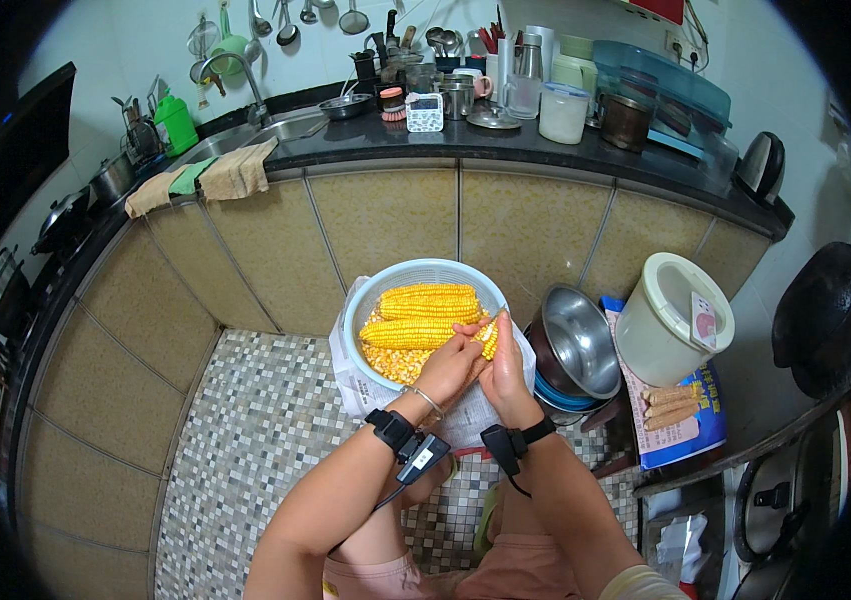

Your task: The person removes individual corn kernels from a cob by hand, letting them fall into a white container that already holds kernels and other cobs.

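Note:
A partly shelled ear of corn (487, 345) is between my two hands, above the right front rim of a light blue plastic basket (351, 328). My right hand (506, 379) holds the ear from the right, thumb pointing up along it. From the left, my left hand (448, 371) grips it with the fingers at the yellow kernels. The bare brown part of the cob slants down between my wrists, partly hidden by the left hand. Inside the basket, whole ears of corn (406, 334) lie on a bed of loose kernels (397, 366).
Printed paper (352, 386) lies beneath the basket. Close on the right are a steel bowl (583, 349) and a lidded cream bucket (643, 330). Several stripped cobs (671, 409) rest on a blue printed sheet (710, 427). Behind, tiled cabinets (388, 217) support a crowded black counter (365, 146).

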`<state>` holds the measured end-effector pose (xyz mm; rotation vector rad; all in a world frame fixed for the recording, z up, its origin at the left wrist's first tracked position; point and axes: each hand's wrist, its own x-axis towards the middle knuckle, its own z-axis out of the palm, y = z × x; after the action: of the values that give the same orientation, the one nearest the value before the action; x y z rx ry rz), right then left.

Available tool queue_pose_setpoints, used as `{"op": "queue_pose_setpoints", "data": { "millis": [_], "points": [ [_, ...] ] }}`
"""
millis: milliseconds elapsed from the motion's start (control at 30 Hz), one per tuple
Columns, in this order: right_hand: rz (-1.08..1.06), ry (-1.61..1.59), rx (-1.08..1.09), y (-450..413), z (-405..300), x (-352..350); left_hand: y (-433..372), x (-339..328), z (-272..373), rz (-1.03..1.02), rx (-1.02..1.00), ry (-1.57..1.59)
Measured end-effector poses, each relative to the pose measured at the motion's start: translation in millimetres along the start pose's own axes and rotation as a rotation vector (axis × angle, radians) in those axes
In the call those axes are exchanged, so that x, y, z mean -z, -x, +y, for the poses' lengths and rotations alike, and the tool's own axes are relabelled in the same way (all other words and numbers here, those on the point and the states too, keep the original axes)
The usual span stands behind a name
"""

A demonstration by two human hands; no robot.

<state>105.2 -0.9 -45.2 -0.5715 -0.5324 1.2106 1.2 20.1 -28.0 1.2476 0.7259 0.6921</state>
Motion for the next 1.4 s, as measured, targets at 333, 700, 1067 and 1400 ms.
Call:
{"op": "queue_pose_setpoints", "data": {
  "millis": [333,700,1067,1400],
  "points": [
    [0.038,-0.027,-0.011,-4.9,1.1,0.9,-3.7,8.4,-6.5,0.29,-0.203,-0.497],
    [0.045,-0.032,-0.011,-1.0,0.4,-1.2,7.8,-7.2,13.0,0.445,-0.326,-0.68],
    [0.053,-0.058,-0.014,-3.5,8.8,4.2,-0.5,9.2,5.9,0.323,-0.18,-0.553],
    [0.025,-0.029,0.011,-3.8,7.9,3.1,13.8,-5.4,25.5,0.404,-0.189,-0.724]
  ]
}}
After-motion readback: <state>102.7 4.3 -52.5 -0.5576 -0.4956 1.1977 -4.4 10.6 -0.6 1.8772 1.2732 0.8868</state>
